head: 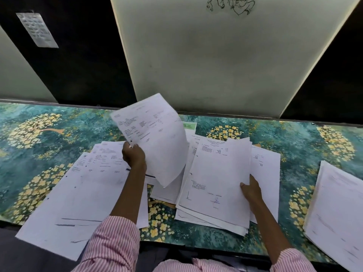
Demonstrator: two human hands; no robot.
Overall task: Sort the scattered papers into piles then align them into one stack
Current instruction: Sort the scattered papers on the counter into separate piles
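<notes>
White printed papers lie scattered on a table with a green floral cover (pixel 39 134). My left hand (pixel 133 156) grips one printed sheet (pixel 155 138) and holds it lifted above the table, tilted. My right hand (pixel 251 189) holds the right edge of a loose middle pile (pixel 218 179), thumb on top. A spread of sheets (pixel 82 193) lies at the left, overhanging the near edge. Another pile (pixel 335 209) lies at the far right. More sheets (pixel 265 173) show under the middle pile.
A paper with a green strip (pixel 189 126) peeks out behind the lifted sheet. Behind the table stands a wall of pale panels (pixel 216 55) between dark ones, with a small notice (pixel 37 29) stuck at the upper left. The near table edge runs along the bottom.
</notes>
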